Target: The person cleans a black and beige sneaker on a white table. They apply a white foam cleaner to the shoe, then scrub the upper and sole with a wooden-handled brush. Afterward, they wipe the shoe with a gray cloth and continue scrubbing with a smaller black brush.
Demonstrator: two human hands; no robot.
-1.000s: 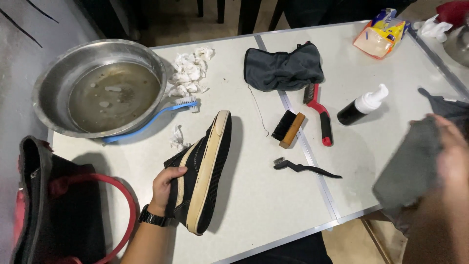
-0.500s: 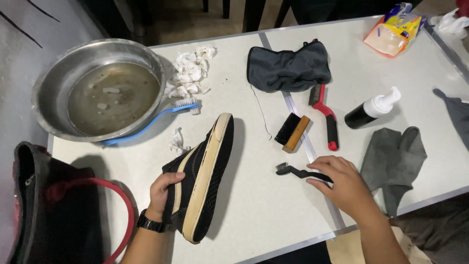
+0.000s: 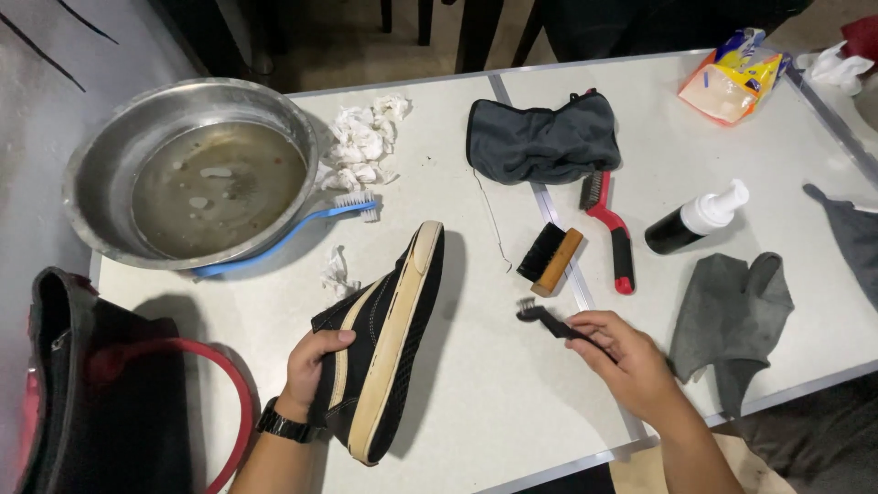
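Holding murky water, metal basin [image 3: 110, 174], table [image 3: 476, 402]

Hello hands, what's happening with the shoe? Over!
Left hand grips black shoe on its side. Right hand holds small black brush. Nothing between brush and shoe.

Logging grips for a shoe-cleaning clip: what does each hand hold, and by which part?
Left hand grips the black shoe by its heel end; right hand holds the small black brush by its handle.
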